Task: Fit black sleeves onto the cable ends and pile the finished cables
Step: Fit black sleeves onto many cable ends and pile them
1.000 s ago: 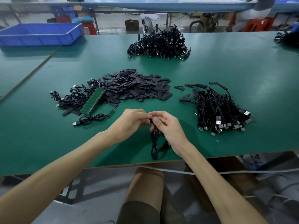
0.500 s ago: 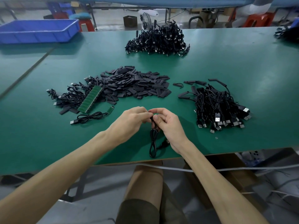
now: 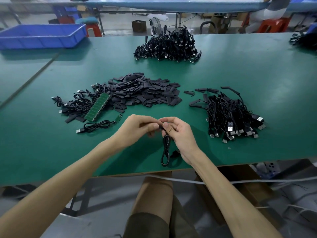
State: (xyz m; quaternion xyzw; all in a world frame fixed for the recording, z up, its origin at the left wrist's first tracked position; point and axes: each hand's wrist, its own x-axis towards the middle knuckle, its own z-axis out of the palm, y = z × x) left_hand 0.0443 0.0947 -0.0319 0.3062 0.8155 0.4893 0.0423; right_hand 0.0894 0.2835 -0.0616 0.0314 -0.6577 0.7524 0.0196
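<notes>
My left hand (image 3: 139, 128) and my right hand (image 3: 178, 133) meet fingertip to fingertip above the green table (image 3: 223, 74), both pinching the top end of one coiled black cable (image 3: 166, 150). Its loop hangs down onto the table near the front edge. The cable end and any sleeve on it are hidden between my fingers. A heap of flat black sleeves (image 3: 145, 91) lies just beyond my hands. A pile of cables with sleeved ends (image 3: 229, 115) sits to the right. Bare cables (image 3: 77, 103) lie tangled at the left beside a green circuit-board strip (image 3: 97, 107).
A single cable with a small green board (image 3: 97, 125) lies left of my hands. A large cable heap (image 3: 168, 47) sits at the table's far side. A blue tray (image 3: 41, 36) stands far left. A seated person (image 3: 269, 12) is at the back right.
My hands stay together on the same cable, with only small finger shifts at its top end. The camera view has tilted slightly.
</notes>
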